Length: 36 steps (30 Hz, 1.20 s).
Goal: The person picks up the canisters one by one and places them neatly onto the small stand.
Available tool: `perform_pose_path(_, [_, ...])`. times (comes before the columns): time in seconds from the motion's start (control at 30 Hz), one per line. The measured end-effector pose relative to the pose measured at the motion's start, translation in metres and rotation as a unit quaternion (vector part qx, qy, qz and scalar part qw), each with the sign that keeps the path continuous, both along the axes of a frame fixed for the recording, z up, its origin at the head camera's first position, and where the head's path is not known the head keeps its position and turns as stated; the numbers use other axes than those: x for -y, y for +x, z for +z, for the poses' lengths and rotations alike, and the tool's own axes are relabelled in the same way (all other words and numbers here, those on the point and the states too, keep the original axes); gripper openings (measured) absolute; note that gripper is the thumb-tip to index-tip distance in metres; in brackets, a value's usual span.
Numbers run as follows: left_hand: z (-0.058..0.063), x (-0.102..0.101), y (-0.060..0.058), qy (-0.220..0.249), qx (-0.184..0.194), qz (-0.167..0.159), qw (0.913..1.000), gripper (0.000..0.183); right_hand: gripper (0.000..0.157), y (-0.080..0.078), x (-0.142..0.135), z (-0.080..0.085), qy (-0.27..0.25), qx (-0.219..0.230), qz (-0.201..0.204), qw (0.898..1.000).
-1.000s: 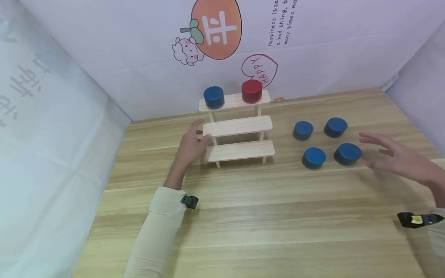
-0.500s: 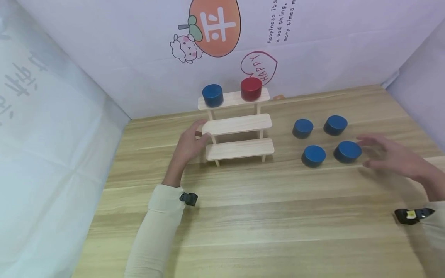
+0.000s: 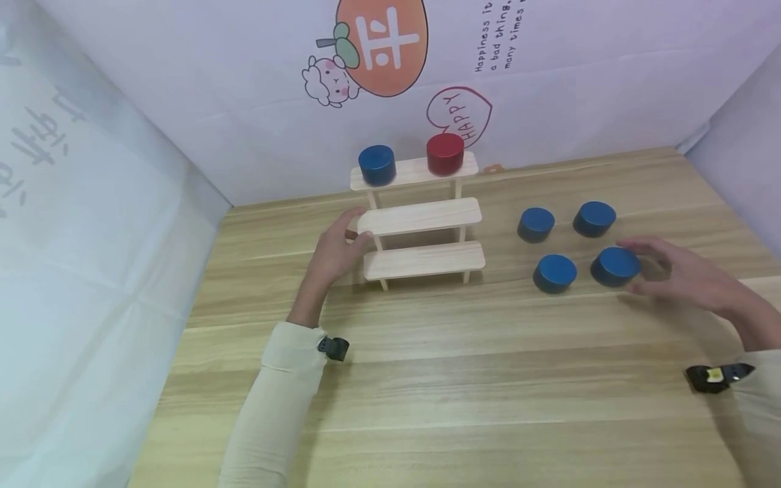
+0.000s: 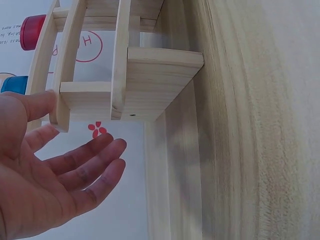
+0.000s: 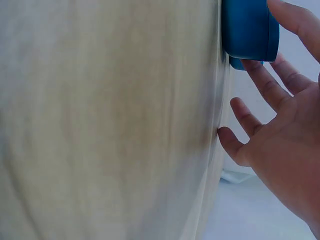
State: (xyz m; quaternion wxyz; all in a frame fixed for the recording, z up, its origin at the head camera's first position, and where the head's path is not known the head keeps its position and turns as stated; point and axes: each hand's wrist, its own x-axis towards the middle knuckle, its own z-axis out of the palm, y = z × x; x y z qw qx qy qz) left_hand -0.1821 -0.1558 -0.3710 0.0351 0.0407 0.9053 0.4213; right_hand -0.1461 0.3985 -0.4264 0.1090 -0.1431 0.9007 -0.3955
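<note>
In the head view my left hand (image 3: 337, 252) holds the left end of the three-tier wooden stand (image 3: 421, 217). The left wrist view shows its thumb and index finger pinching the middle shelf (image 4: 66, 75), other fingers loose. My right hand (image 3: 689, 276) reaches around the right side of a blue round block (image 3: 615, 266) on the table. Thumb and index finger lie on either side of the block; firm contact cannot be told. In the right wrist view the remaining fingers are spread. A blue block (image 3: 377, 165) and a red round block (image 3: 445, 154) sit on the top shelf.
Left of and behind the right hand's block stand three more blue blocks, one nearest the stand (image 3: 536, 224), one at the back (image 3: 594, 219) and one in front (image 3: 554, 274). A printed white cloth (image 3: 244, 108) rises behind the wooden table (image 3: 464, 393).
My right hand has moved left, bringing its thumb and fingers around the near right blue block. The left hand keeps its hold on the stand. The blocks stay in place.
</note>
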Motion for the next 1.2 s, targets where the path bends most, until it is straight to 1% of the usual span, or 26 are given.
perform_pose_path(0.17, [-0.001,0.000,0.000,0.005,0.005,0.001,1.0000,0.054,0.080,-0.003,0.005,0.003,0.030,0.007,-0.002,1.000])
perform_pose_path(0.3, [-0.002,0.000,0.000,0.006,0.006,0.004,1.0000,0.054,0.075,-0.005,0.008,0.003,0.040,0.010,-0.003,0.999])
perform_pose_path(0.43, [-0.002,-0.001,-0.001,0.005,0.005,0.004,1.0000,0.054,0.070,-0.005,0.010,0.003,0.040,0.012,-0.006,0.999])
perform_pose_path(0.57, [-0.001,-0.001,-0.001,0.007,0.002,0.005,1.0000,0.055,0.068,-0.004,0.011,0.004,0.038,0.013,-0.010,0.999])
perform_pose_path(0.77, [-0.004,0.003,0.001,0.023,0.009,0.006,0.9997,0.054,0.067,-0.004,0.011,0.004,0.031,0.015,-0.012,0.999])
perform_pose_path(0.9, [-0.003,0.004,0.001,0.029,0.004,0.009,0.9995,0.053,0.067,-0.003,0.012,0.009,0.037,0.015,-0.027,0.999])
perform_pose_path(1.07, [-0.003,0.001,-0.002,0.036,-0.008,0.000,0.9993,0.053,0.070,0.004,0.010,0.015,0.037,0.010,-0.052,0.998])
perform_pose_path(1.2, [-0.002,0.002,-0.001,0.033,-0.006,0.004,0.9994,0.054,0.073,0.006,0.015,0.020,0.037,0.006,-0.058,0.998])
